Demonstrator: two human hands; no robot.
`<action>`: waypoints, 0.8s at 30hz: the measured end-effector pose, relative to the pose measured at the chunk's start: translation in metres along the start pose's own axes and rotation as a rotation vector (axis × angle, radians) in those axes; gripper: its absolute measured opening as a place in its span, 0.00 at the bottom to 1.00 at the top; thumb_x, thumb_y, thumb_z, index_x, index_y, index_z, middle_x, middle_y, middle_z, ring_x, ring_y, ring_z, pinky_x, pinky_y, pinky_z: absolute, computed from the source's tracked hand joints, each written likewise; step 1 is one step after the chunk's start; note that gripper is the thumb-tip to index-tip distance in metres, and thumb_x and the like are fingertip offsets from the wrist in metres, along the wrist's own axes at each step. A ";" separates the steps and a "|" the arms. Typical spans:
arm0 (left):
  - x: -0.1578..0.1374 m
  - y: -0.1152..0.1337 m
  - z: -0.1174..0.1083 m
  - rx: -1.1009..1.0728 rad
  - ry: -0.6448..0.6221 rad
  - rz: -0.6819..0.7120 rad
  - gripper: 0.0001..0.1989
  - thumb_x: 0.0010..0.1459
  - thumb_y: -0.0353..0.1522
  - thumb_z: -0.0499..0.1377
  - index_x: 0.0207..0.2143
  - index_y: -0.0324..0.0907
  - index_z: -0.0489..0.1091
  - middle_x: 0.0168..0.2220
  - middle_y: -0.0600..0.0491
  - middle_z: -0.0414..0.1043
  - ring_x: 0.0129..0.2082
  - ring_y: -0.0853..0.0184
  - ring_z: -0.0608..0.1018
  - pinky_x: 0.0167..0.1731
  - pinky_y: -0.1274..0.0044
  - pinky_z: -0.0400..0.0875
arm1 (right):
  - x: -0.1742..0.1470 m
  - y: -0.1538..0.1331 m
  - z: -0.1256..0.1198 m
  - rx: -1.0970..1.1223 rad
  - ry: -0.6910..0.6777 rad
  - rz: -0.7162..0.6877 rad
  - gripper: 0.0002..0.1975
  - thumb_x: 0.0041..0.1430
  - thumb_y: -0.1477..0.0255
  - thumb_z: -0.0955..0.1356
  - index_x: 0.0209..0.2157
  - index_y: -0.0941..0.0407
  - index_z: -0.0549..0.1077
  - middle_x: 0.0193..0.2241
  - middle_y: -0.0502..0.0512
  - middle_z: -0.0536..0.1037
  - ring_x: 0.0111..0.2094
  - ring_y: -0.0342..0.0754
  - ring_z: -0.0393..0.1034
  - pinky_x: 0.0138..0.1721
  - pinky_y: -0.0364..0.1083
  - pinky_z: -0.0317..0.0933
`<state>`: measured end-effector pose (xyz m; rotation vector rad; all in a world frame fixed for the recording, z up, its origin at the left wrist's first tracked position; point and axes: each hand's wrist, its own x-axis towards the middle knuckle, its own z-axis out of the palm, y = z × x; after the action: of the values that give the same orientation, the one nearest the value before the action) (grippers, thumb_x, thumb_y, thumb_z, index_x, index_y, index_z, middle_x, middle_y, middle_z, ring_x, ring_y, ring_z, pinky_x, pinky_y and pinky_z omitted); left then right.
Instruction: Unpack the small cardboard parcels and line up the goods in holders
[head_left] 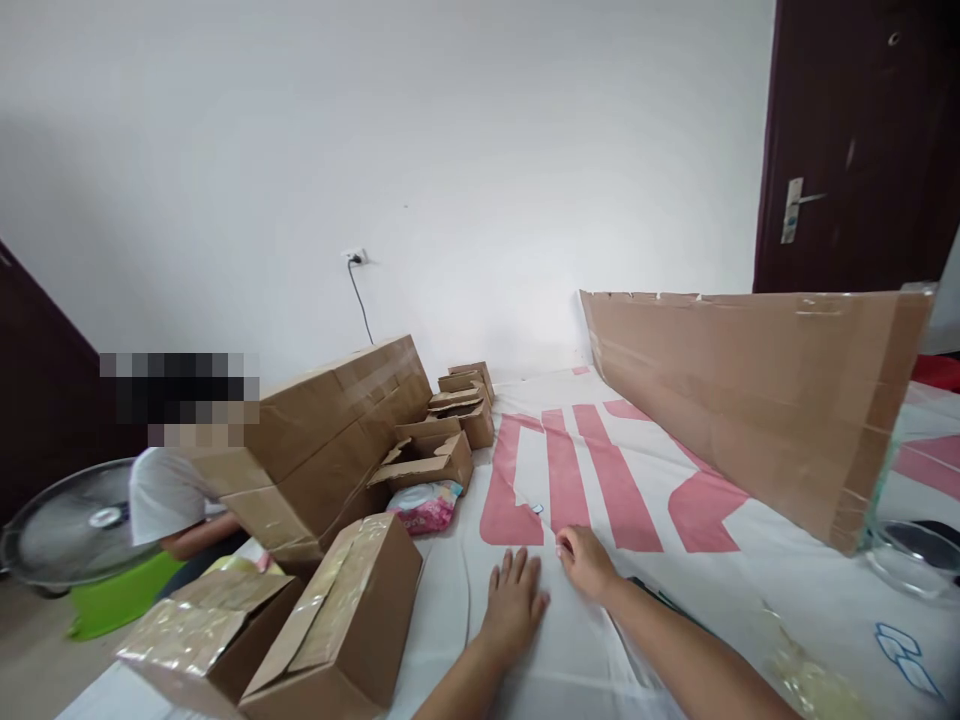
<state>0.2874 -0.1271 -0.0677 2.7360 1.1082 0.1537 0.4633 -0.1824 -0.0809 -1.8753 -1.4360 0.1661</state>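
Note:
My left hand lies palm down with its fingers spread on a white cloth printed with red shapes. Just to its right, my right hand rests on the same cloth, fingers curled in and thumb side toward the left. Whatever its fingers may pinch is too small or hidden to name. A tiny blue-edged piece sits on the cloth ahead of both hands. Partly covered by my right forearm is a dark flat object whose kind I cannot make out.
Taped cardboard boxes stand at left, with open small boxes and a pink packet beyond. A tall cardboard panel borders the right, near a clear round container. A person sits by a fan.

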 end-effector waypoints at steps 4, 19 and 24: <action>-0.055 -0.021 0.008 0.103 -0.091 0.007 0.32 0.61 0.42 0.50 0.67 0.55 0.48 0.70 0.54 0.38 0.69 0.51 0.43 0.64 0.50 0.40 | 0.021 -0.002 -0.008 -0.074 -0.060 0.019 0.09 0.63 0.68 0.66 0.40 0.58 0.73 0.41 0.53 0.76 0.43 0.48 0.71 0.46 0.53 0.67; -0.081 -0.075 0.067 0.498 0.618 0.395 0.33 0.59 0.44 0.53 0.66 0.53 0.49 0.61 0.53 0.66 0.57 0.55 0.69 0.56 0.67 0.52 | 0.084 -0.030 0.020 -0.257 -0.194 0.038 0.15 0.63 0.65 0.66 0.50 0.56 0.70 0.51 0.57 0.72 0.50 0.52 0.69 0.50 0.57 0.65; -0.085 -0.068 0.059 0.482 0.607 0.390 0.33 0.59 0.43 0.53 0.66 0.53 0.52 0.62 0.52 0.65 0.58 0.55 0.68 0.56 0.67 0.52 | 0.087 -0.032 0.015 -0.275 -0.212 0.081 0.14 0.64 0.65 0.66 0.49 0.55 0.70 0.52 0.57 0.72 0.49 0.51 0.69 0.50 0.56 0.65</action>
<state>0.1907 -0.1464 -0.1413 3.4415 0.7677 0.9359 0.4624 -0.0962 -0.0429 -2.1947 -1.5910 0.2215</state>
